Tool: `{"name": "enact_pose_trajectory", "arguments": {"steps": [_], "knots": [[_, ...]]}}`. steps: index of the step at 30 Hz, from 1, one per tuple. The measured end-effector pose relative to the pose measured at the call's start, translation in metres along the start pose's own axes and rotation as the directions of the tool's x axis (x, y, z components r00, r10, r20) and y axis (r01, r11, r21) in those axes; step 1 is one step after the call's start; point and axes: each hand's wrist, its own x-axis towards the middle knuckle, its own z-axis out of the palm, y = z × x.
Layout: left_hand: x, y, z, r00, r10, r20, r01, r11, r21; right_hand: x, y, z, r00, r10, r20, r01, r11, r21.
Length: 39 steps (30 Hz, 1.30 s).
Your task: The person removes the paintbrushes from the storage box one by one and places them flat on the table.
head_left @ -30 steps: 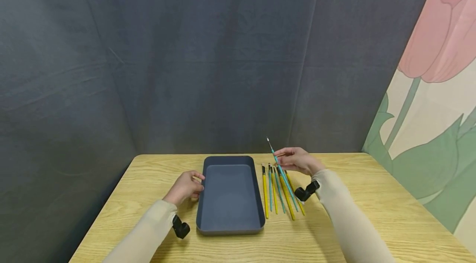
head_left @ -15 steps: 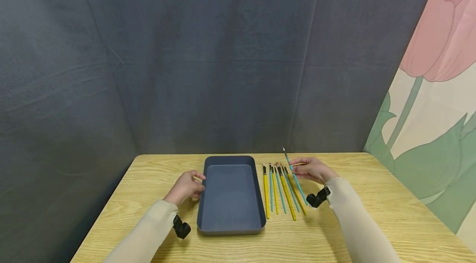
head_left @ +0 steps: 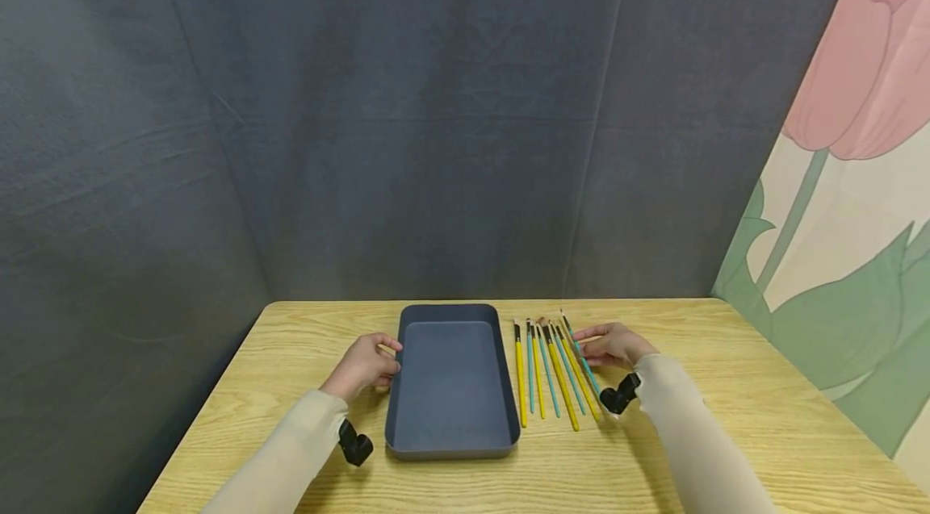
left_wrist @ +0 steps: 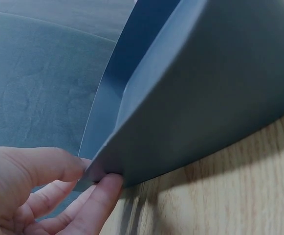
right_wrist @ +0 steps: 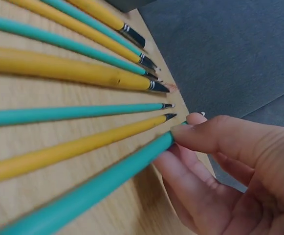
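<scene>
My right hand [head_left: 613, 344] pinches a teal paintbrush [right_wrist: 98, 188] between thumb and fingers, low over the table at the right end of a row of brushes. Its tip points to the far side, and part of it is hidden behind the fingers. Several yellow and teal paintbrushes lie side by side to its left, among them a thick yellow paintbrush [right_wrist: 73, 71]. At the left side of a dark grey rectangular tray [head_left: 450, 389], my left hand [head_left: 363, 365] holds the rim, with the thumb at the edge and a finger against the outer wall.
The wooden table [head_left: 726, 401] reaches back to a dark grey curtain [head_left: 436, 135]. A wall with a painted tulip [head_left: 843, 70] stands on the right. The outermost left brush, a yellow one [head_left: 520, 385], lies close beside the tray.
My right hand has moved right and down with the teal paintbrush, from above the other brushes to the right end of the row. My left hand and the tray have stayed put.
</scene>
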Motion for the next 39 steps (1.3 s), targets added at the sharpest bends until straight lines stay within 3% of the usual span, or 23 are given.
{"name": "enact_pose_trajectory", "arguments": {"steps": [12,26,30,37,39], "knots": [[-0.001,0.002,0.001,1.0,0.001,0.008,-0.001,1.0,-0.004,0.003,-0.001,0.008,0.993,0.042,-0.11,-0.057,0.988,-0.144],[-0.001,0.002,0.0,1.0,-0.008,0.006,0.008,1.0,-0.008,0.003,-0.003,0.016,0.982,0.07,-0.176,-0.1,0.981,-0.167],[0.0,0.002,0.0,1.0,-0.006,0.006,0.006,1.0,-0.013,0.004,-0.004,0.017,0.98,0.076,-0.186,-0.109,0.979,-0.171],[0.001,0.001,-0.001,1.0,-0.003,0.004,0.003,1.0,-0.01,0.003,-0.004,0.012,0.992,0.038,-0.117,-0.058,0.984,-0.167],[0.0,0.001,0.0,1.0,-0.004,0.003,0.004,1.0,-0.007,0.003,-0.005,0.013,0.991,0.044,-0.129,-0.066,0.984,-0.167]]}}
